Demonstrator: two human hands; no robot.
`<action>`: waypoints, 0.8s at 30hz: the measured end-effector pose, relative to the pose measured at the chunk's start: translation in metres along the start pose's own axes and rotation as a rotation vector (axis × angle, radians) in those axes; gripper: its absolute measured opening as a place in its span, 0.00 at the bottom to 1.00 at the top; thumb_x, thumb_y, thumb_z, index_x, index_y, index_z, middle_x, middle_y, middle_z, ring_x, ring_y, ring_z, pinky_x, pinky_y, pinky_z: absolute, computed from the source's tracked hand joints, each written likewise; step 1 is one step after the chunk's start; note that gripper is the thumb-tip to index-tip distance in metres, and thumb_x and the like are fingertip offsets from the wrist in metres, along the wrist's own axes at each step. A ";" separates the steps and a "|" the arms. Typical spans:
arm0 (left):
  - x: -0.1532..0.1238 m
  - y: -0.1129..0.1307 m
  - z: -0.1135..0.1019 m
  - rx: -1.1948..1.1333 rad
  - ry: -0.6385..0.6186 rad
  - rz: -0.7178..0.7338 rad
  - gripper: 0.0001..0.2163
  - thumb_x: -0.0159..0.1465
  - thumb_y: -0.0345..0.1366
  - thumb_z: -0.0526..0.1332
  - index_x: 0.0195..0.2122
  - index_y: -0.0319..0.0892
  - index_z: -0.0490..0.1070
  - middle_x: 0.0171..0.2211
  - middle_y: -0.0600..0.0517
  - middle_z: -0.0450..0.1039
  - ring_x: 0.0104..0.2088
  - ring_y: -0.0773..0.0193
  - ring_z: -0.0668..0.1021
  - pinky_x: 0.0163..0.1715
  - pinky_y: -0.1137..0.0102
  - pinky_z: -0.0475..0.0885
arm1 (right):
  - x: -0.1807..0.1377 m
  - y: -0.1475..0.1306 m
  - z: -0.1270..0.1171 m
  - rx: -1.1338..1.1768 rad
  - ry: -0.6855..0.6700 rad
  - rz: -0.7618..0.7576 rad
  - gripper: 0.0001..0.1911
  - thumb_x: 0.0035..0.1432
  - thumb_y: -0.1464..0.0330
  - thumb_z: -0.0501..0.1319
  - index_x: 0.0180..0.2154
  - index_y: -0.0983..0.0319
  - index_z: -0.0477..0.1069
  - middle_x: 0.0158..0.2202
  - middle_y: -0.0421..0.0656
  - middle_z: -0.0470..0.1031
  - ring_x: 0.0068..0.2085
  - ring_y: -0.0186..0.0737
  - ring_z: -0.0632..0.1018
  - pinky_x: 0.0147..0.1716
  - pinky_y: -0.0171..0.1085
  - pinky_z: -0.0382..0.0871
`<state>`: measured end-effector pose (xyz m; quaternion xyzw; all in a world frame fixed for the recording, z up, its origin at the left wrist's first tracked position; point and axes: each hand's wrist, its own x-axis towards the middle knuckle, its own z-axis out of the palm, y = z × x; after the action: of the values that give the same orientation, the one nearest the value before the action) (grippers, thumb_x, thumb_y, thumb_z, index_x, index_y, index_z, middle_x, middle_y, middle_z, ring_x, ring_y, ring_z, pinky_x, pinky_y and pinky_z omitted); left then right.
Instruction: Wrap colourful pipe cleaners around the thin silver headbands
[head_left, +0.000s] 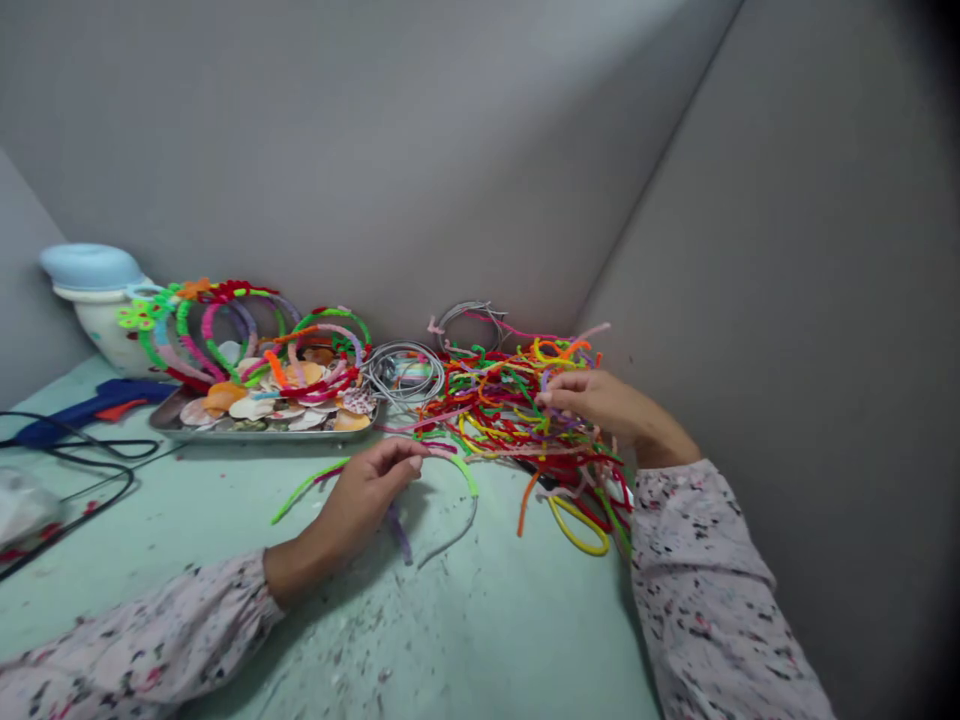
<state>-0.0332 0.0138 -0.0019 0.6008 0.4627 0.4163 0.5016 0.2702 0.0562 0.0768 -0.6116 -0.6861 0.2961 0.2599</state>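
My left hand [367,490] is closed in a pinch on a curved wire hoop [474,505] above the table. Pink and bright green pipe cleaner covers part of the hoop, and its grey end is bare. Green and purple pipe cleaner ends [401,540] stick out around this hand; my fingers hide where they join. My right hand [600,405] is over the right side of a tangled pipe cleaner pile [502,400]. Its thumb and forefinger are pinched together at a purple pipe cleaner [546,379], partly hidden by the fingers.
A metal tray [262,436] holds seashells and several wrapped hoops [210,330]. Coiled grey wire [405,372] lies between tray and pile. At left are a blue glue gun [82,412], a black cable [112,470] and a blue-lidded white container [105,310]. Grey walls stand behind and right.
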 end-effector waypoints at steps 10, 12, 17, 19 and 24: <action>0.062 0.047 0.071 -0.258 -0.262 -0.150 0.07 0.54 0.31 0.64 0.34 0.39 0.72 0.24 0.52 0.72 0.24 0.68 0.73 0.22 0.74 0.62 | 0.011 -0.012 0.036 0.104 -0.091 -0.094 0.10 0.51 0.61 0.59 0.26 0.61 0.72 0.24 0.36 0.70 0.26 0.32 0.68 0.26 0.31 0.60; 0.074 0.045 0.086 -0.408 -0.292 -0.203 0.02 0.55 0.29 0.62 0.30 0.37 0.71 0.22 0.51 0.71 0.22 0.69 0.73 0.21 0.75 0.62 | 0.014 -0.009 0.041 0.185 -0.110 -0.043 0.09 0.51 0.63 0.60 0.28 0.61 0.73 0.24 0.36 0.72 0.27 0.32 0.70 0.28 0.31 0.62; 0.081 0.038 0.095 -0.584 -0.311 -0.244 0.02 0.59 0.26 0.60 0.30 0.34 0.72 0.27 0.48 0.74 0.23 0.73 0.74 0.21 0.78 0.65 | 0.024 0.005 0.049 0.598 -0.144 0.036 0.07 0.51 0.64 0.63 0.28 0.62 0.71 0.23 0.37 0.72 0.25 0.30 0.72 0.26 0.29 0.66; 0.078 0.037 0.091 -0.551 -0.293 -0.265 0.03 0.59 0.28 0.60 0.29 0.34 0.71 0.27 0.48 0.74 0.23 0.73 0.74 0.22 0.78 0.66 | 0.027 0.007 0.047 0.715 -0.059 0.062 0.07 0.52 0.65 0.64 0.28 0.63 0.72 0.26 0.39 0.75 0.28 0.31 0.75 0.29 0.29 0.70; 0.065 0.032 0.076 -0.413 -0.332 -0.228 0.05 0.58 0.33 0.62 0.28 0.36 0.70 0.28 0.49 0.75 0.18 0.75 0.69 0.18 0.78 0.60 | 0.034 0.018 0.029 0.958 0.283 0.165 0.04 0.59 0.71 0.58 0.33 0.62 0.71 0.29 0.42 0.78 0.30 0.32 0.78 0.32 0.31 0.75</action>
<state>0.0596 0.0583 0.0206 0.4898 0.3441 0.3385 0.7260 0.2571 0.0888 0.0437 -0.5099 -0.3806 0.5114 0.5775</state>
